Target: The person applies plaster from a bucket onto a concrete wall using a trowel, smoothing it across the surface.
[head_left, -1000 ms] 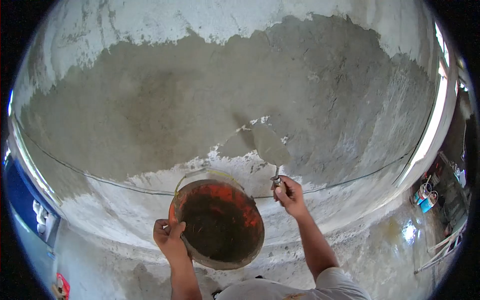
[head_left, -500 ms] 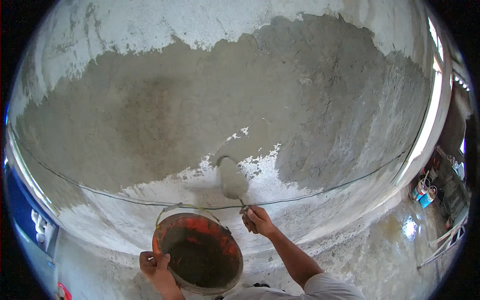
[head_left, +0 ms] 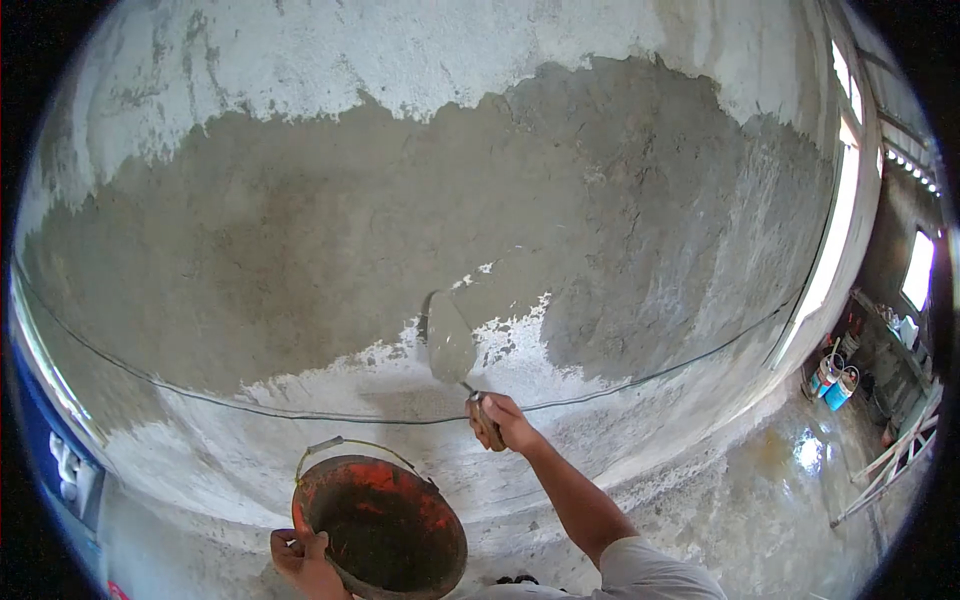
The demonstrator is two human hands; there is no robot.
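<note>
The right hand (head_left: pixel 500 422) is closed around the handle of a trowel (head_left: pixel 449 340), fingers wrapped tight about the grip, with the arm reaching up from the near right of the view. The trowel's blade rises up and to the left from the fist and lies against the wall (head_left: pixel 300 250), its grey face coated with wet mortar. The blade sits at the lower edge of the dark, freshly plastered patch (head_left: pixel 330 240), where that patch meets the pale bare surface (head_left: pixel 350 390) below it; small white gaps show just to the right of the blade.

The left hand (head_left: pixel 300 560) is low at the near edge of the view, its fingers curled over the left rim of a bucket (head_left: pixel 380 525). The bucket is orange-red inside, smeared dark with mortar, and it hangs below and to the left of the trowel hand, well apart from it. A thin wire bail (head_left: pixel 345 445) arcs over the bucket's far rim.

A thin dark line (head_left: pixel 200 395), probably a taut string or cable, sags across the wall from left to right and passes just behind the trowel hand. Above the dark patch the wall is whitish and rough. On the far right a bright window opening (head_left: pixel 835 240) runs down the edge of the wall, and beyond it some small pails (head_left: pixel 835 385) stand on a wet, shiny floor (head_left: pixel 800 470). A blue object (head_left: pixel 50 450) shows at the left edge, too cut off to identify.
</note>
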